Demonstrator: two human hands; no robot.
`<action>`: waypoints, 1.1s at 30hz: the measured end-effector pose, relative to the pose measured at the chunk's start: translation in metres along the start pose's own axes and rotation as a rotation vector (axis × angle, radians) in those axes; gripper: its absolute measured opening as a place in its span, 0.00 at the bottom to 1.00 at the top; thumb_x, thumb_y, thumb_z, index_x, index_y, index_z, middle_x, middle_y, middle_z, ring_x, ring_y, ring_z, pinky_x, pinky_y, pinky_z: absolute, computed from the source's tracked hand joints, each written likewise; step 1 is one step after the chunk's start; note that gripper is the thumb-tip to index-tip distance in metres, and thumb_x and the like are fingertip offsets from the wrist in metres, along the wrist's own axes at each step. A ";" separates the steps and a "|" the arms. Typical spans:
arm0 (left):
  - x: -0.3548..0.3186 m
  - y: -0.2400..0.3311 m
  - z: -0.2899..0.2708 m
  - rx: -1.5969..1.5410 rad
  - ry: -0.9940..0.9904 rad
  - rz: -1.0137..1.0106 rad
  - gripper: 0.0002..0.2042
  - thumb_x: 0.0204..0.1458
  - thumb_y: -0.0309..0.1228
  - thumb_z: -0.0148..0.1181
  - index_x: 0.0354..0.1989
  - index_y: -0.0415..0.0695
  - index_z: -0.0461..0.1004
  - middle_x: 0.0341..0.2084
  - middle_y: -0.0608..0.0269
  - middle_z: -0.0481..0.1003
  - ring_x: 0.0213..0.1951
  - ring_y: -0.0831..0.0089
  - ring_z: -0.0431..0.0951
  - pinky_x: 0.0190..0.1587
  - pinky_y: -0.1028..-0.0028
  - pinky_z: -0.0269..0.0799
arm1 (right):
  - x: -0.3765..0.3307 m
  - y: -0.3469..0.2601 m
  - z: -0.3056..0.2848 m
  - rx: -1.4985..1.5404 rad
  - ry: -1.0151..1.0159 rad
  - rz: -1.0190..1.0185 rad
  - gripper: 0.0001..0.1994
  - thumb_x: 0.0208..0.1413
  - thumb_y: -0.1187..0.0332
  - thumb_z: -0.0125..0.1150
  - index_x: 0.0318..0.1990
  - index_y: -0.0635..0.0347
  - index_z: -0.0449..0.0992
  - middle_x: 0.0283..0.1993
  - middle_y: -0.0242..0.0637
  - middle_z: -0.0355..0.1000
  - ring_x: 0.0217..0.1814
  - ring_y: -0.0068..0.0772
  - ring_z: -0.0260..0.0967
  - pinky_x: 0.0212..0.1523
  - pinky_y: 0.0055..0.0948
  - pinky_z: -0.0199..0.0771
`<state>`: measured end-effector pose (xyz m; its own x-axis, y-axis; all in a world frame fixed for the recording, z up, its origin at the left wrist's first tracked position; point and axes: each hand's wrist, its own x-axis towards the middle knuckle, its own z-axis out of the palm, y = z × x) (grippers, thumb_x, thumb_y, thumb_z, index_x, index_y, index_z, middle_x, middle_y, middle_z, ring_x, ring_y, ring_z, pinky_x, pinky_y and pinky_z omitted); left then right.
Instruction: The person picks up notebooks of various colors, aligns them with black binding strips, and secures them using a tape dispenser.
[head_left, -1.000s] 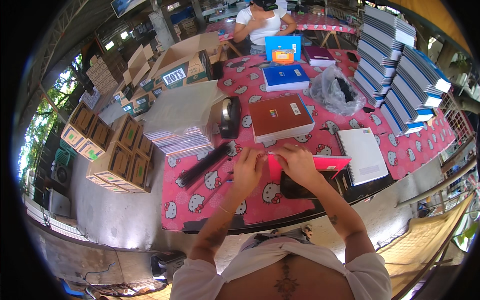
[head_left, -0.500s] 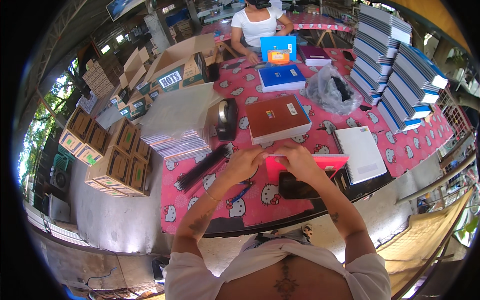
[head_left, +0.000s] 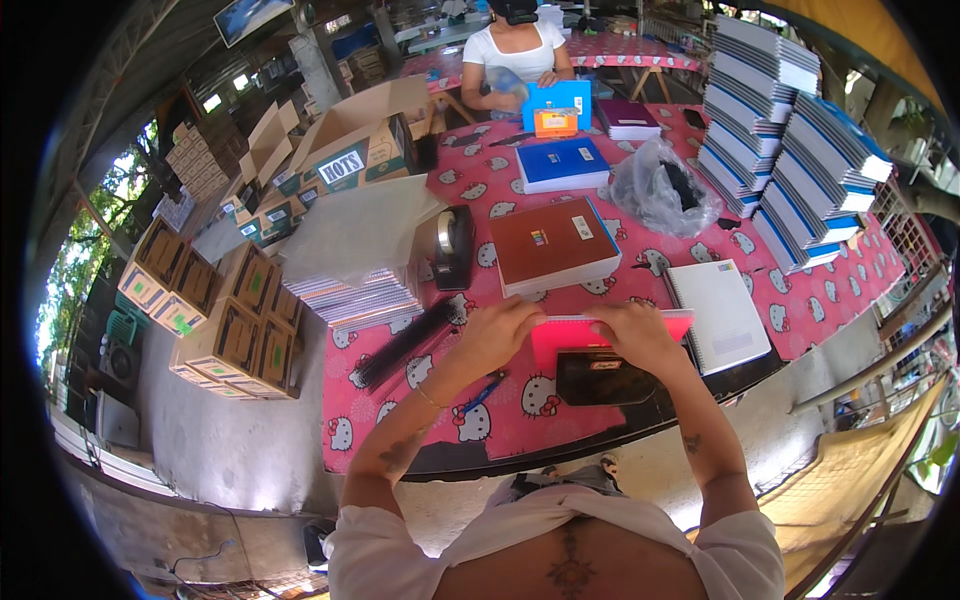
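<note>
My left hand [head_left: 500,333] and my right hand [head_left: 632,334] both grip the top edge of a pink notebook [head_left: 560,345], held upright just above the table's near edge. The left hand pinches its left end, the right hand covers its middle. Below the notebook lies a black pouch [head_left: 600,378]. A blue pen [head_left: 483,394] lies on the cloth under my left wrist. A bundle of black spiral combs [head_left: 405,343] lies to the left of my left hand.
The table wears a pink cartoon-cat cloth [head_left: 500,420]. On it are a brown book stack [head_left: 552,245], a white spiral notebook [head_left: 718,315], a tape dispenser [head_left: 452,245], a blue stack [head_left: 562,165], a plastic bag [head_left: 660,190] and tall notebook piles [head_left: 790,130]. Cardboard boxes [head_left: 225,320] stand left. A person [head_left: 515,60] sits opposite.
Both hands stay on the pink notebook; the left hand has shifted slightly along its top edge. Little else differs.
</note>
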<state>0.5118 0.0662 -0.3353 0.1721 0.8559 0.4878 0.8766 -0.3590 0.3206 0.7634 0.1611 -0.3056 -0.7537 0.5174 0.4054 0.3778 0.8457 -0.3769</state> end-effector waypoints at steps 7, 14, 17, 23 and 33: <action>0.015 0.043 0.040 0.381 0.103 -0.092 0.34 0.57 0.50 0.57 0.64 0.37 0.63 0.61 0.43 0.65 0.59 0.45 0.69 0.58 0.45 0.64 | 0.001 0.028 0.015 -0.120 -0.023 0.013 0.12 0.57 0.62 0.61 0.47 0.42 0.81 0.33 0.37 0.80 0.33 0.46 0.79 0.33 0.45 0.77; 0.010 0.027 0.061 0.618 0.010 -0.215 0.44 0.55 0.57 0.52 0.69 0.30 0.55 0.70 0.33 0.51 0.73 0.41 0.46 0.69 0.35 0.38 | 0.003 0.025 0.011 -0.125 -0.134 0.082 0.11 0.58 0.63 0.61 0.47 0.44 0.82 0.36 0.38 0.81 0.35 0.45 0.79 0.36 0.48 0.77; -0.026 0.043 0.080 0.609 -0.020 -0.170 0.43 0.55 0.56 0.54 0.69 0.31 0.55 0.70 0.35 0.52 0.73 0.44 0.48 0.70 0.37 0.40 | 0.002 0.027 0.012 -0.060 -0.064 0.035 0.11 0.58 0.63 0.61 0.47 0.44 0.82 0.35 0.38 0.81 0.34 0.45 0.79 0.35 0.47 0.77; 0.019 0.035 0.051 0.593 0.046 -0.181 0.43 0.56 0.55 0.53 0.69 0.31 0.55 0.70 0.37 0.53 0.73 0.44 0.49 0.70 0.39 0.41 | 0.005 0.033 0.015 -0.036 -0.072 0.035 0.11 0.57 0.63 0.61 0.47 0.43 0.81 0.34 0.38 0.80 0.34 0.45 0.79 0.34 0.47 0.77; -0.008 0.061 0.070 0.565 -0.142 -0.098 0.41 0.59 0.55 0.50 0.69 0.32 0.55 0.70 0.39 0.54 0.74 0.50 0.50 0.71 0.41 0.40 | -0.006 0.034 0.007 -0.028 -0.052 0.058 0.13 0.55 0.63 0.64 0.48 0.45 0.81 0.35 0.40 0.80 0.39 0.46 0.79 0.39 0.47 0.77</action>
<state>0.5954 0.0635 -0.3766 0.1030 0.9305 0.3516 0.9882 -0.0555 -0.1426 0.7773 0.1861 -0.3269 -0.7567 0.5591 0.3390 0.4364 0.8180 -0.3748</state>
